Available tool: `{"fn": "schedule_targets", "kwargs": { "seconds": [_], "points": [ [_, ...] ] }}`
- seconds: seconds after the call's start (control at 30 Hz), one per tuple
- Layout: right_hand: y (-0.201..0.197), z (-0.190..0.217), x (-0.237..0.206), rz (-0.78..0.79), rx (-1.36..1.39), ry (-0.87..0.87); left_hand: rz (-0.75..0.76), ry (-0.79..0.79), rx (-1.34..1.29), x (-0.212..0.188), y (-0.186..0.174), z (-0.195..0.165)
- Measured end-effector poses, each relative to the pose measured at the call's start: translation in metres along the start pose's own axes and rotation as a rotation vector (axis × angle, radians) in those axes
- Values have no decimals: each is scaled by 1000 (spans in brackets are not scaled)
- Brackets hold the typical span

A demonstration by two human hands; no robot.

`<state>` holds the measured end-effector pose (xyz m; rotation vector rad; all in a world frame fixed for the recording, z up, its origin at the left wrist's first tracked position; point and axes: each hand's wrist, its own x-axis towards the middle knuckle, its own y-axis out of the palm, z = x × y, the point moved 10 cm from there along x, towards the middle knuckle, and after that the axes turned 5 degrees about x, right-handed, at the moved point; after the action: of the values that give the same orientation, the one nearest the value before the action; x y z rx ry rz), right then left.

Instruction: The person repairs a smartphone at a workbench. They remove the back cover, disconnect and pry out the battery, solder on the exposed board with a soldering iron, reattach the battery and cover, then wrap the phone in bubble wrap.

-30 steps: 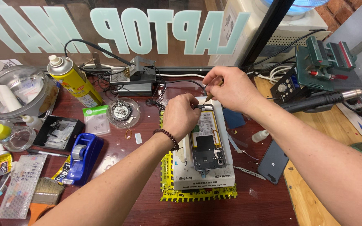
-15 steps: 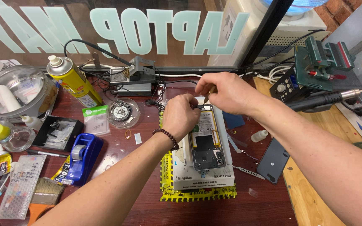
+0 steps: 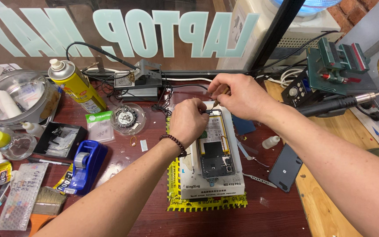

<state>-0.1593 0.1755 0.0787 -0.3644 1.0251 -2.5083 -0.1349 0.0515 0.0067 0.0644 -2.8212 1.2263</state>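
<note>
Grey-and-black opened smartphone [image 3: 215, 147], back cover off, lying flat on a white rectangular repair pad [image 3: 237, 175] over a yellow fringed mat [image 3: 174, 199], mid-desk on the dark red desk [image 3: 123, 175].

Orientation: long axis runs away from the person; camera cluster at the near end, far end under the hands.

Left hand [image 3: 188, 120]: beaded bracelet at the wrist; fingers curled down on the phone's far left corner, apparently steadying it. What its grip closes on, if anything, cannot be told.

Right hand [image 3: 237, 94]: grip pinched narrow on a thin brown-handled tool [image 3: 218, 102], tip angled down at the phone's far edge.

Step, as judged: fine work on the far end of the opened phone, probing or loosening a small part. Next move would call for a steady tip, light pressure and the phone kept from sliding.

Surroundings: dark phone back panel [image 3: 286, 166] to the right; metal tweezers [image 3: 259, 179] beside the pad; blue tape dispenser [image 3: 84, 164] and yellow spray can [image 3: 73, 85] to the left.
</note>
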Motion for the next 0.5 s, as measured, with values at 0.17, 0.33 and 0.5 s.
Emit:
{"fn": "schedule_targets", "kwargs": {
  "seconds": [0.17,0.33,0.5],
  "points": [
    [2,-4,-1,-16,32,17,2,-3,-14,-1,-1,-1],
    [2,-3,-2,-18,17,11,18,-6,-8,0,1,-1],
    [1,-2,-2,-29,41,8,-3,6,-22,-1,-1,-1]
  ]
}}
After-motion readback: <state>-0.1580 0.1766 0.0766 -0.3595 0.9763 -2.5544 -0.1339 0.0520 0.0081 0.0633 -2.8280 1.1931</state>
